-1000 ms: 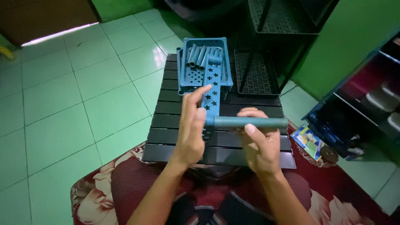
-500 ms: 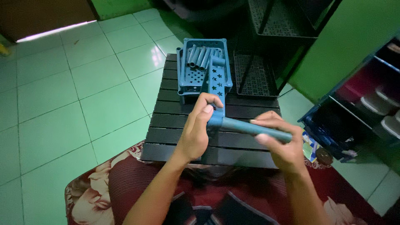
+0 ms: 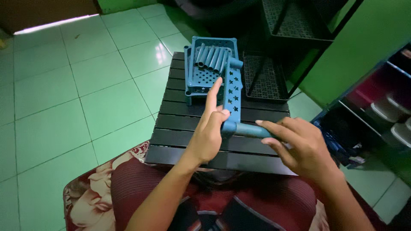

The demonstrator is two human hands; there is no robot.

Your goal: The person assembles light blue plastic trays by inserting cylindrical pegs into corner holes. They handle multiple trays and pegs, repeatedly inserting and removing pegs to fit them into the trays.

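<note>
step: fitting blue tube (image 3: 252, 129) into the star-holed panel (image 3: 232, 96) corner
left hand (image 3: 209, 134): fingers bracing panel
right hand (image 3: 302, 147): fingers wrapped on tube
next: probably needs a straight push, mid-bench (image 3: 180, 128)

Tubes (image 3: 212, 57) in tray (image 3: 201, 79) on slatted table (image 3: 192, 128), mesh tray (image 3: 263, 77) to its right

A low black slatted table (image 3: 188, 128) is standing on the green tiled floor (image 3: 64, 94), carrying stacked blue trays (image 3: 201, 77) and a black tray (image 3: 263, 79).
</note>
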